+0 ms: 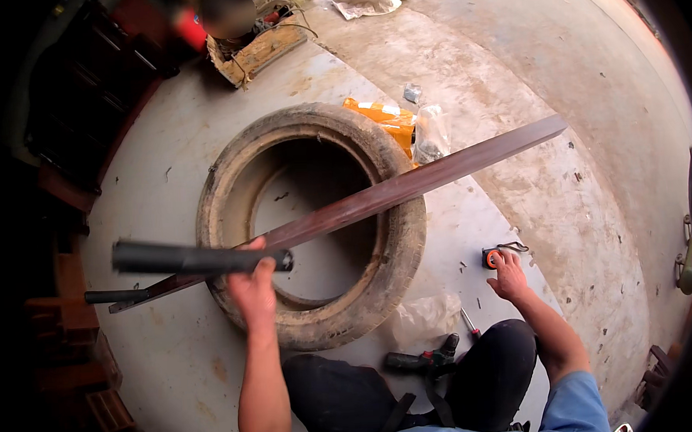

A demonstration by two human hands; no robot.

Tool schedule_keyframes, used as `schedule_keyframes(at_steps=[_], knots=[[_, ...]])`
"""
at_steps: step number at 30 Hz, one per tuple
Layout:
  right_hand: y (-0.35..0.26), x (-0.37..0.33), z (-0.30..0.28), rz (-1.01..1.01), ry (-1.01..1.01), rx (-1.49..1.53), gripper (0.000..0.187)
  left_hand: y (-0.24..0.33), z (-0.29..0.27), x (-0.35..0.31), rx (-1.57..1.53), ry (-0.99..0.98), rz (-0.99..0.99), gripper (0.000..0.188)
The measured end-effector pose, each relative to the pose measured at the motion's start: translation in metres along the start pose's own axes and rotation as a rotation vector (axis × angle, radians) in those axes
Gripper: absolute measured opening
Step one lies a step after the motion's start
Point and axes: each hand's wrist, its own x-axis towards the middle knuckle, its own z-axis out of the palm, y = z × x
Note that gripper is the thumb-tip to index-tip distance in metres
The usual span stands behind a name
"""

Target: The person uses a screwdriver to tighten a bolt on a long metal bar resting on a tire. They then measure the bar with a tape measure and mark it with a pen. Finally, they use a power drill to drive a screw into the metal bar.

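Note:
My left hand point(253, 296) is closed around a black tube point(178, 258), held level above the near left part of a worn tyre point(398, 268). The tube is slightly blurred at its left end. Across the tyre lies a long reddish-brown bar point(406, 186), slanting from near left to far right and passing behind the tube. A second, thinner black rod point(116, 295) shows by the bar's left end; I cannot tell whether they are joined. On the right, my right hand point(509, 277) has its fingers on a black and orange tape measure point(488, 258) with a dark strap, low on the floor sheet.
Near my knees lie a black power drill point(422, 359), a red-handled screwdriver point(471, 325) and a clear plastic bag point(424, 319). Beyond the tyre are an orange package point(384, 118) and a bag of small parts point(432, 135). A wooden box point(265, 51) stands far left, dark furniture along the left.

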Motion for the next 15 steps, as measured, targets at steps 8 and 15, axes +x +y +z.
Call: schedule_keyframes(at_steps=[8,15], knots=[[0.007,0.002,0.006,0.028,-0.009,-0.027,0.077,-0.023,0.097,0.022,0.083,-0.042,0.109,0.049],[0.008,0.017,-0.002,0.109,-0.059,0.023,0.082,-0.033,0.134,0.023,0.286,-0.025,0.041,0.062]])
